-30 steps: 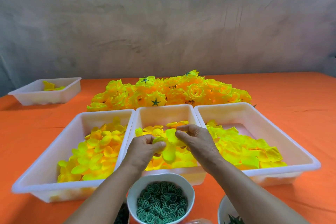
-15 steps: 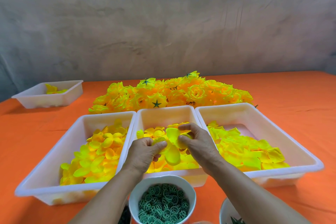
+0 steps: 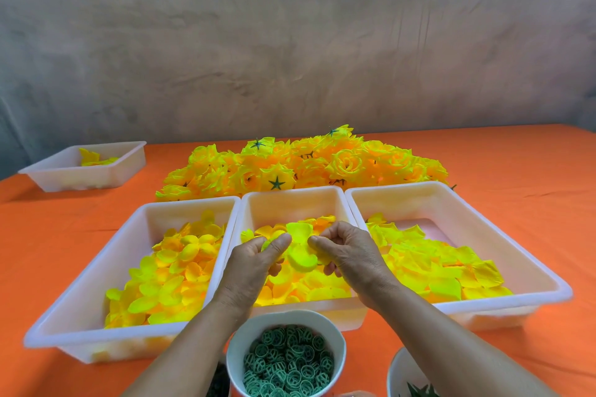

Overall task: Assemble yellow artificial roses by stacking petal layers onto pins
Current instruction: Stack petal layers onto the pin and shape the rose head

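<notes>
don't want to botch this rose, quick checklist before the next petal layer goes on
1. Grip on yellow fabric petal layer: ok, left hand and right hand both pinch it.
2. Layer seated on pin: cannot tell, fingers cover the middle.
3. Petal stock in middle white plastic tray: ok, plenty.
4. White bowl of green plastic rings close by: ok, between the forearms.
5. Finished yellow roses kept apart: ok, piled behind the trays.
</notes>
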A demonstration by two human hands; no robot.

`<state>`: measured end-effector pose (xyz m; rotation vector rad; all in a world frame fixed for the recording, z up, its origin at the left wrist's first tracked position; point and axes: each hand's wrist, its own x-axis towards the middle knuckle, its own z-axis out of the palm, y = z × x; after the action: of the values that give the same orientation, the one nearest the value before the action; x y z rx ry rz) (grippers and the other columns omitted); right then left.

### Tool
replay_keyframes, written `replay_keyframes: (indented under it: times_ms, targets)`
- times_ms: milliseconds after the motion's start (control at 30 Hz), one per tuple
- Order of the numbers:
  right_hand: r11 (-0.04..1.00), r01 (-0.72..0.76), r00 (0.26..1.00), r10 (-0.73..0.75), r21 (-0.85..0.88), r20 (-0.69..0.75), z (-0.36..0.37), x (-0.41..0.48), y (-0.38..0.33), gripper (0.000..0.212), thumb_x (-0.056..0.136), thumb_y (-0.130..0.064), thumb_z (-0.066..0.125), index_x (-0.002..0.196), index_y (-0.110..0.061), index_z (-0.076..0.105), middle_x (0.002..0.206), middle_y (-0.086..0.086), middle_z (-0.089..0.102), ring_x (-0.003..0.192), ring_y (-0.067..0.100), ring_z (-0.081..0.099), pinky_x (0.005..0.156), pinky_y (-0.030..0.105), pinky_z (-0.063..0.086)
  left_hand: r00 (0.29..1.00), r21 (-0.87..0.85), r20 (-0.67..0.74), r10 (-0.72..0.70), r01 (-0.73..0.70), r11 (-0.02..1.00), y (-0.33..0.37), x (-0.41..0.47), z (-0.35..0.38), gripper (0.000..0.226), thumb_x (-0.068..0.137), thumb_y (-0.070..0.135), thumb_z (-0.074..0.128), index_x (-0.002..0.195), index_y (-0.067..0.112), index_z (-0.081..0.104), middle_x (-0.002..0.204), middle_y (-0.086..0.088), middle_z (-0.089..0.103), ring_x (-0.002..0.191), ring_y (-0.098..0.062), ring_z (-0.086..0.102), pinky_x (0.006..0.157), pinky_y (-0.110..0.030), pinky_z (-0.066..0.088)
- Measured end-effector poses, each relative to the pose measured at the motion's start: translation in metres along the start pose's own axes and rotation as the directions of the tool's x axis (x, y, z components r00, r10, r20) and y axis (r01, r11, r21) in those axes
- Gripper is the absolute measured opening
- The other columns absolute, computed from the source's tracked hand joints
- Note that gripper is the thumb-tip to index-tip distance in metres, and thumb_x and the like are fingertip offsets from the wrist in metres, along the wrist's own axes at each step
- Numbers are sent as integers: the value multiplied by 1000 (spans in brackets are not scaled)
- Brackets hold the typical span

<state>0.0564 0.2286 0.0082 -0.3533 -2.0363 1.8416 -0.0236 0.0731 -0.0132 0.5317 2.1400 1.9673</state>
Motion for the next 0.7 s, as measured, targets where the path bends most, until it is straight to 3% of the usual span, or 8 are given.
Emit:
replay_keyframes:
  times_ms: [67,167,267,367,467,567,633,700]
  targets:
    - [1000,1,1000,-1,-5,16,0,0,0,19,85,-12,72,73,-10,57,62,6,59,39,10,49,38,16,35,996,-52,79,-48,53,997,1,1,-1,61,57,62,75,83,6,70,78,-12,69,77,-21,65,82,-38,52]
    - [1000,5,999,-4,-26,33,-1,-1,0,23,84,-16,74,73,-12,54,59,2,56,40,9,50,38,16,35,989,-63,145,-35,45,997,2,-2,-1,32,61,43,79,85,22,77,85,-6,75,84,-22,69,84,-39,54]
    - [999,5,999,-4,-38,34,0,-1,-1,25,84,-16,73,74,-12,51,61,5,55,41,8,50,38,16,35,996,18,91,-14,13,1000,-2,-2,-1,8,70,26,81,76,23,76,72,2,72,72,-14,64,73,-33,53]
    - [998,-2,997,7,-65,75,-1,-1,-1,15,88,-13,68,82,-12,54,63,7,61,43,10,52,41,16,36,998,-17,45,-44,45,999,-3,-3,1,1,85,16,72,85,15,73,74,-1,73,68,-13,68,59,-22,53]
    - [996,-10,996,18,-94,84,0,-1,0,9,90,-13,65,85,-12,56,64,9,65,42,9,53,41,17,36,997,-64,27,-70,71,995,2,-5,3,9,90,21,66,97,16,69,80,-7,75,69,-18,73,55,-23,53]
    - [991,-23,997,31,-132,64,2,1,2,11,90,-17,65,85,-13,56,61,7,64,40,9,50,40,19,37,988,-137,127,-88,105,985,6,-6,1,32,79,33,76,105,16,68,90,-12,75,80,-27,74,62,-29,57]
    - [989,-24,998,32,-146,56,2,2,3,12,90,-19,65,85,-14,56,58,5,62,39,8,49,41,22,38,983,-133,165,-79,101,986,7,-7,0,43,70,30,78,108,14,67,93,-15,75,81,-28,74,64,-31,57]
    - [988,-26,998,34,-151,50,3,3,4,12,90,-21,65,86,-15,55,57,3,62,39,7,48,42,23,38,986,-100,151,-66,81,992,5,-6,0,38,71,18,80,106,14,66,89,-13,74,75,-26,73,62,-31,57]
